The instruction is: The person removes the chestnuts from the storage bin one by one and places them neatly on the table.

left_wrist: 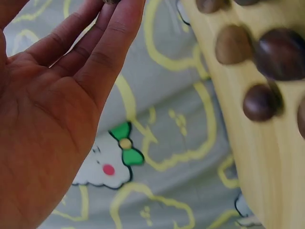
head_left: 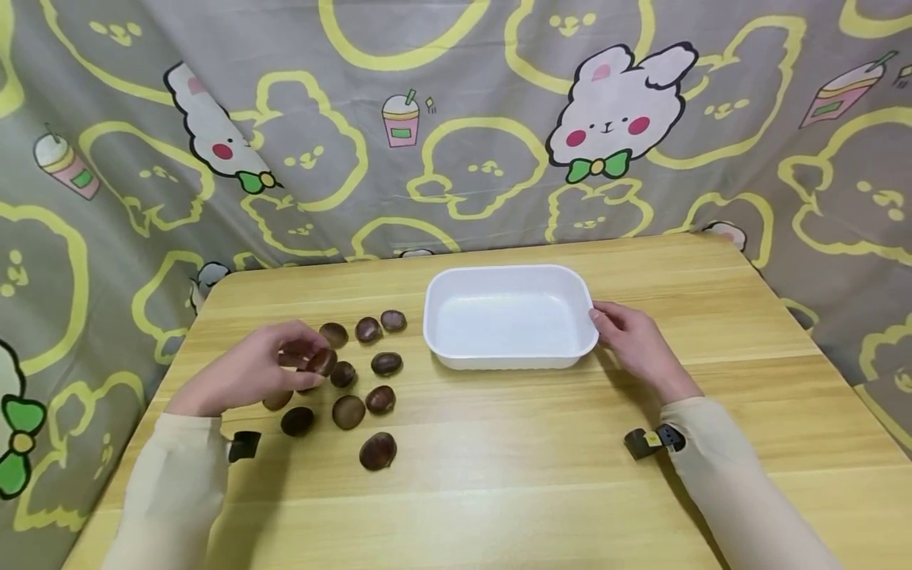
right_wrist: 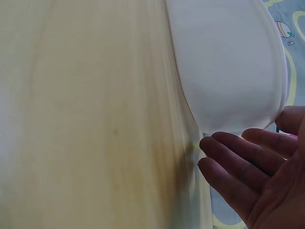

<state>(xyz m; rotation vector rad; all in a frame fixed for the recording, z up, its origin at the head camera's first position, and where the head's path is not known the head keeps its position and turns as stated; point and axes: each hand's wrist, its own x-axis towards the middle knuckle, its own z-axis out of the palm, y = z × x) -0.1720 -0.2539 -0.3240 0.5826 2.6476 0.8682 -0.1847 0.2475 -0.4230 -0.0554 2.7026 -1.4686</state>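
My left hand (head_left: pixel 264 364) pinches a brown chestnut (head_left: pixel 323 362) between thumb and fingers, above the others at the left of the table. In the left wrist view only the palm (left_wrist: pixel 52 109) and part of the fingers show, with the held nut mostly cut off at the top. Several glossy chestnuts (head_left: pixel 378 451) lie loosely scattered around and beneath this hand. A white rectangular plastic container (head_left: pixel 509 362) with nothing in it stands at the middle back. My right hand (head_left: pixel 636 342) grips its right end, thumb at the rim and fingers (right_wrist: pixel 248 157) against the outside wall.
The light wooden table (head_left: pixel 499 491) carries everything. Behind it and along its sides hangs a grey curtain (head_left: pixel 456 71) with yellow cartoon outlines, close to the table's back edge. Dark straps sit at both wrists, such as the right wristband (head_left: pixel 651 441).
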